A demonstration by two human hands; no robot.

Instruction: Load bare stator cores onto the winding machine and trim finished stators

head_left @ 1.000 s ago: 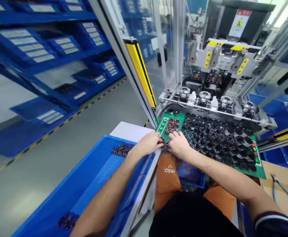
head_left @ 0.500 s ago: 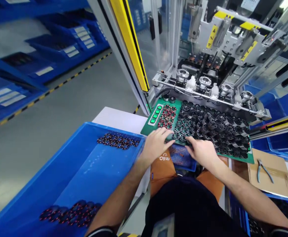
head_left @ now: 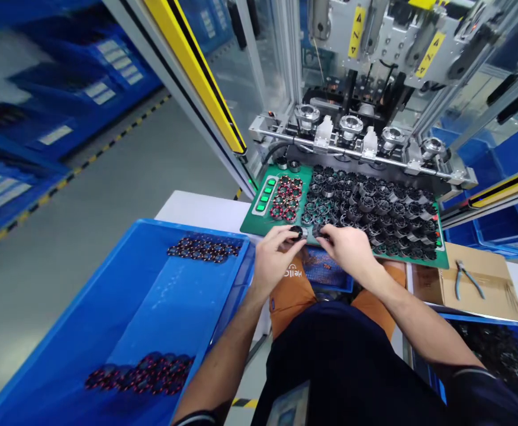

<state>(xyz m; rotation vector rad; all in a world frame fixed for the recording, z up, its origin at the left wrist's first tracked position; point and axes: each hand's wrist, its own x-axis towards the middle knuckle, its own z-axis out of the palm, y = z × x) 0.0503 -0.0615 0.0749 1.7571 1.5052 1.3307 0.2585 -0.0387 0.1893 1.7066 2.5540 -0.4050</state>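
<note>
My left hand [head_left: 273,259] pinches a black stator core [head_left: 298,232], a short toothed ring, at the front edge of the green mat [head_left: 252,223]. Close by on the right, my right hand [head_left: 350,247] has its thumb and fingers closed on another dark stator core [head_left: 318,230], partly hidden by the fingers. Behind the hands, rows of bare black stator cores [head_left: 369,204] cover much of the mat, some of them stacked. Copper-wound stators [head_left: 289,192] stand in a small group at the mat's left.
A machine's row of round metal holders [head_left: 351,125] spans the back of the mat. On the left, a blue bin [head_left: 138,234] contains wound stators [head_left: 205,249]. Pliers [head_left: 467,278] lie on cardboard [head_left: 492,290] at right. Green-lit buttons [head_left: 265,195] line the mat's left side.
Both hands have lifted stator cores from the near edge of the rows, and the fingers have closed around them. The whole view has shifted slightly with the head.
</note>
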